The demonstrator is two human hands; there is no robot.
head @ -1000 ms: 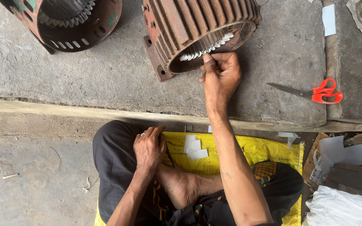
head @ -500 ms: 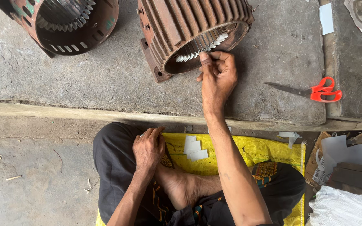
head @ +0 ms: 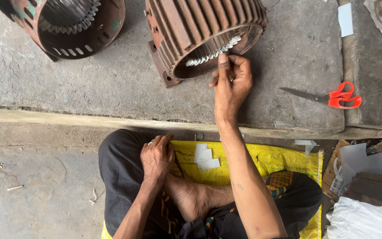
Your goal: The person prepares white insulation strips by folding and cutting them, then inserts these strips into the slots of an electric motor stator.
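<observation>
A rusty finned motor housing (head: pixel 191 26) lies on its side on a raised concrete slab (head: pixel 124 84). White paper strips (head: pixel 211 53) stick out of the slots inside its open end. My right hand (head: pixel 231 82) reaches up to that rim, thumb and fingers pinched on a white strip. My left hand (head: pixel 156 156) rests on my knee, fingers bent, holding nothing that I can see. A few cut white paper pieces (head: pixel 205 157) lie on a yellow sack (head: pixel 270 159) by my crossed legs.
A second round housing (head: pixel 76 26) with paper-lined slots lies at the upper left. Red-handled scissors (head: pixel 332 96) sit on the slab to the right. Paper sheets, cardboard (head: pixel 363 170) and a white sack (head: pixel 363 219) are piled at the lower right.
My right hand has shifted slightly up to the housing rim, fingers pinching tighter on the strip. The left hand stays on my knee.
</observation>
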